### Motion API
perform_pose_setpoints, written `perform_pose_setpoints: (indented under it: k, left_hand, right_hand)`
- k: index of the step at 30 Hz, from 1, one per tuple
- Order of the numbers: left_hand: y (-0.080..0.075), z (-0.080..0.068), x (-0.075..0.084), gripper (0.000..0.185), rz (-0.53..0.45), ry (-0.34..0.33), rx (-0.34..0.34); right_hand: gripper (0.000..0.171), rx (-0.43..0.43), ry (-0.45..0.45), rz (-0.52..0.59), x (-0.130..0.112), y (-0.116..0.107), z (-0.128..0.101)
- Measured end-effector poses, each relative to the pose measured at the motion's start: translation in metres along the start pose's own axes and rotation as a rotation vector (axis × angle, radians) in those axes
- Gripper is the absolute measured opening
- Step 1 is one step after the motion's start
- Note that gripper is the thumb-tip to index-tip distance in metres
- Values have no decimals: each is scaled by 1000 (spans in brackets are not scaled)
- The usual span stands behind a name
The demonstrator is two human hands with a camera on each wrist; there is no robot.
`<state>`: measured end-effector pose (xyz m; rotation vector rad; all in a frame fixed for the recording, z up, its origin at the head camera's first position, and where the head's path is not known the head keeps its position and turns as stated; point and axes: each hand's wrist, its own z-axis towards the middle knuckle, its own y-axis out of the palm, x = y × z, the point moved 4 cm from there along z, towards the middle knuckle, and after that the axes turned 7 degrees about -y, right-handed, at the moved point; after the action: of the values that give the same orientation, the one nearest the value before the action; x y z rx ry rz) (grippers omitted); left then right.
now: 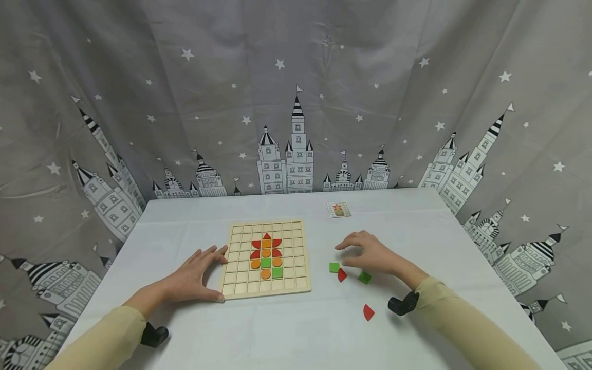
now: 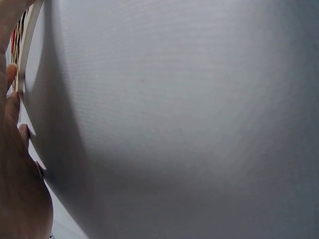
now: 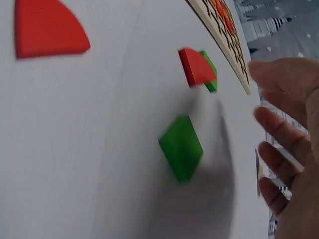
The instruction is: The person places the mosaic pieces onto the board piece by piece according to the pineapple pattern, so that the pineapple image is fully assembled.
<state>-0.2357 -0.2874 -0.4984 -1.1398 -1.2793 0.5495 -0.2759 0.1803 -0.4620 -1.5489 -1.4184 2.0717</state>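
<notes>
A wooden grid board (image 1: 296,257) lies on the table with a figure of red, orange and green pieces in its squares. My left hand (image 1: 196,275) rests at the board's left side, thumb near the lower corner and fingers spread along the edge. Above the table, right of the board, my right hand (image 1: 370,254) hovers with parted fingers and holds nothing. Close by it lie a green square (image 1: 334,267), a red quarter-circle (image 1: 342,275) touching or overlapping that square, and another green square (image 1: 365,277). A second red quarter-circle (image 1: 368,312) lies nearer the front.
A small pattern card (image 1: 339,209) showing a coloured figure on a grid lies behind the board, toward the right. The white table (image 1: 277,334) ends at a grey curtain (image 1: 222,77) printed with castles and stars.
</notes>
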Motion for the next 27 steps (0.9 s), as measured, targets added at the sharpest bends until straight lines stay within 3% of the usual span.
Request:
perform_pose_setpoints:
  k: [7,15,27]
  left_hand:
    - [-1,-1,2,92,-1,3,1]
    - [-2,-2,3,93,-4,-4,-3]
    - [-1,0,1,94,-6,7,-1]
  right_hand:
    - [31,-81,9,-49,20,-9,-19]
    - [38,-114,21,0,35,-10,-40]
    - [30,-50,-30,32,41,-5,-52]
